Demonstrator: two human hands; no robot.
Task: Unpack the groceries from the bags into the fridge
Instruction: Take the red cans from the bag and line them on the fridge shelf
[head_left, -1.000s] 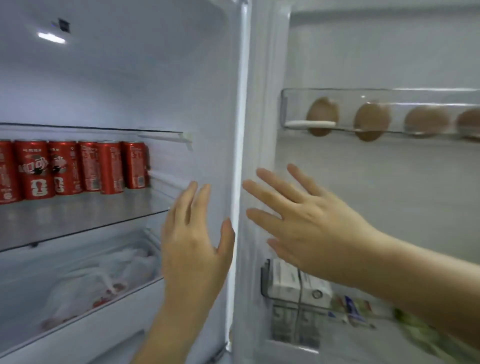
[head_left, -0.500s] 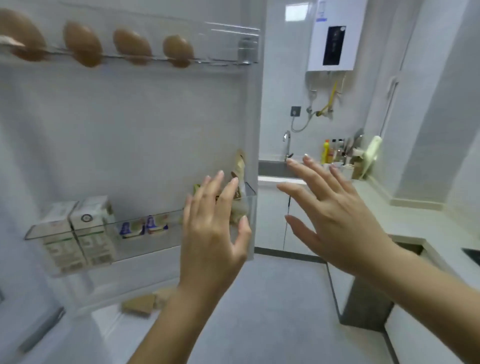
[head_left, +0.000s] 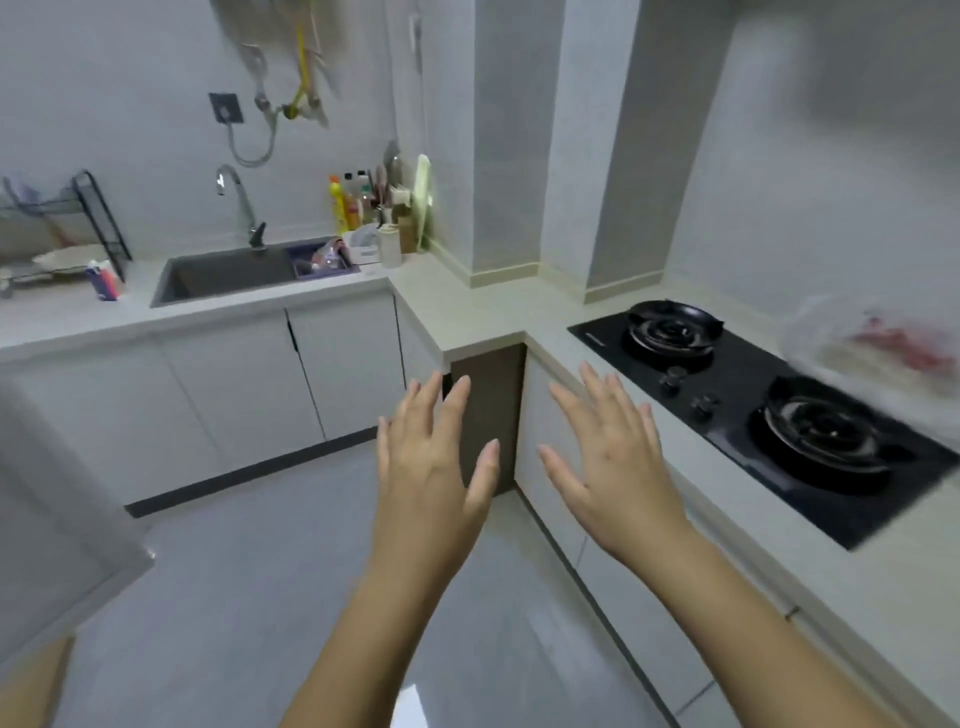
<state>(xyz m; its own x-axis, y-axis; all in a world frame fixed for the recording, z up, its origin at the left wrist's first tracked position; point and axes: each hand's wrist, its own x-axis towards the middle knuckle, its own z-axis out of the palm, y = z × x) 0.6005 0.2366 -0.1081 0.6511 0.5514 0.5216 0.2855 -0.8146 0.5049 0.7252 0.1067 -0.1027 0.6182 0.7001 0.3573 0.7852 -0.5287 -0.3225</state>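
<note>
Grey floor tile (head_left: 260, 597) shows behind the fingers (head_left: 457, 400) of the left hand (head_left: 434, 467), which are straight and lie close together with the thumb splayed wide, gripping nothing. The right hand (head_left: 610, 462) is held beside it, apart from it, its fingers (head_left: 592, 384) straight and fanned wider, also empty. Both hands show their backs to the camera and hang in the air, touching nothing, with bare forearms running down to the bottom edge. Just behind the fingertips stand flat white cabinet fronts (head_left: 234, 384) under a pale L-shaped stone worktop (head_left: 467, 312). To the right of the right hand, a black glass gas hob with two burners (head_left: 753, 415) is set into that worktop. The crumpled clear plastic bag with something red inside (head_left: 878, 353) sits at the far right, against the hob's outer side and well apart from both hands; blur hides whether it rests on the glass or on the worktop. Farther off to the left are a dark rectangular sink (head_left: 223, 275) with a curved chrome tap (head_left: 236, 202), a cluster of bottles in the corner (head_left: 343, 205), and a black wire dish rack (head_left: 98, 218).
</note>
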